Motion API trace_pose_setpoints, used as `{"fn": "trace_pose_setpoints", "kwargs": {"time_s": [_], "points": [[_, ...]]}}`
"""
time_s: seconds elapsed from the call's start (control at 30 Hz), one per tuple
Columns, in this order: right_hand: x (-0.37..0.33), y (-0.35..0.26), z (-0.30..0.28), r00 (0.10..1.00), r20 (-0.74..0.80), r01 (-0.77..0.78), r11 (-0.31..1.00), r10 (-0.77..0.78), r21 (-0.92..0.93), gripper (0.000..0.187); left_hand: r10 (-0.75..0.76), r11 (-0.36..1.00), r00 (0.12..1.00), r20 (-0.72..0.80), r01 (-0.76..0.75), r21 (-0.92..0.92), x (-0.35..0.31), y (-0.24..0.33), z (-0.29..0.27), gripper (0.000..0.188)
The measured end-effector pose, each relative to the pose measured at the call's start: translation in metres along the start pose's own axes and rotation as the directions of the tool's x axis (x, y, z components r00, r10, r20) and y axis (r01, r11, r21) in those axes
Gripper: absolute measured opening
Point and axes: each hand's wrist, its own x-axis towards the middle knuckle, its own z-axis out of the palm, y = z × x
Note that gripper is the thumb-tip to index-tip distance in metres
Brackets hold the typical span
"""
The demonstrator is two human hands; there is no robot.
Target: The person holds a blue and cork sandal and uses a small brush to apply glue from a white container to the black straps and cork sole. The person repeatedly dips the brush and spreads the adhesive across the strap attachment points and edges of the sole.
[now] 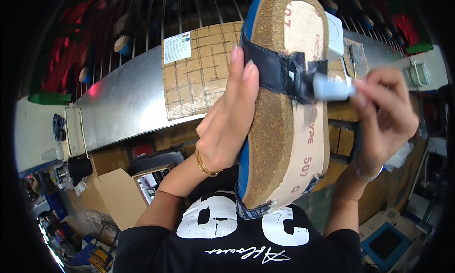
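Note:
A sandal [270, 150] on a blue shoe last is held up before me, its underside showing. Brown cork borders a cream middle panel with red print. A black strap [265, 67] is folded over onto this underside, and its ends there look dark and glossy. My left hand [225, 119] grips the sandal from its left side, two fingertips by the strap. In my right hand [391, 114], thumb and fingers pinch a small pale brush-like tool [332, 89], smeared by motion. Its tip is at the strap's right end; whether it touches I cannot tell.
Behind the sandal, a taped cardboard box [204, 69] lies on a metal bench [123, 100]. Beyond it runs a rack of metal bars [185, 7] with other sandals, one of them [122, 43] at the left. An open carton [118, 192] stands low at the left.

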Motion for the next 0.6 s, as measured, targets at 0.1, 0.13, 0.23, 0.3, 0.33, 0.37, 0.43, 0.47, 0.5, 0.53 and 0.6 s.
{"fn": "trace_pose_setpoints", "kwargs": {"time_s": [0.1,0.13,0.23,0.3,0.33,0.37,0.43,0.47,0.5,0.53,0.6], "points": [[-0.010,-0.012,0.000,0.993,0.005,-0.117,0.985,0.117,0.127,0.022,0.010,0.999,0.999,0.048,-0.012,0.042,0.001,-0.003,-0.004,0.066],[-0.010,-0.016,0.002,0.991,-0.032,-0.128,0.986,0.132,0.108,0.022,0.033,0.997,0.995,0.092,-0.039,0.069,-0.001,-0.007,-0.007,0.081],[-0.001,-0.020,0.005,0.999,-0.020,-0.046,0.999,0.046,-0.007,0.018,0.075,0.994,0.989,0.130,-0.085,0.075,-0.003,-0.010,-0.010,0.093],[0.003,-0.019,0.005,1.000,-0.003,0.018,0.997,-0.018,-0.072,0.017,0.063,0.996,0.988,0.143,-0.072,0.058,-0.003,-0.007,-0.012,0.092],[0.005,-0.019,0.006,0.999,-0.009,0.035,0.996,-0.036,-0.085,0.017,0.060,0.996,0.987,0.148,-0.068,0.049,-0.003,-0.005,-0.012,0.091],[0.007,-0.019,0.007,0.998,-0.024,0.050,0.994,-0.052,-0.100,0.017,0.065,0.997,0.986,0.151,-0.072,0.038,-0.003,-0.005,-0.012,0.090],[0.010,-0.019,0.008,0.995,-0.052,0.081,0.988,-0.089,-0.134,0.018,0.082,0.996,0.989,0.126,-0.086,0.023,0.000,-0.002,-0.013,0.080],[0.012,-0.018,0.009,0.991,-0.063,0.107,0.984,-0.117,-0.144,0.018,0.094,0.995,0.991,0.100,-0.096,0.019,0.001,-0.001,-0.013,0.072],[0.014,-0.016,0.007,0.988,-0.054,0.137,0.979,-0.146,-0.149,0.019,0.113,0.993,0.993,0.044,-0.114,0.023,0.006,0.003,-0.010,0.057],[0.015,-0.014,0.005,0.983,-0.045,0.168,0.974,-0.177,-0.149,0.020,0.123,0.992,0.992,0.009,-0.124,0.024,0.006,0.004,-0.009,0.050],[0.016,-0.012,0.001,0.977,-0.020,0.209,0.968,-0.214,-0.135,0.023,0.139,0.990,0.990,-0.037,-0.138,0.017,0.006,0.005,-0.007,0.043]]}}
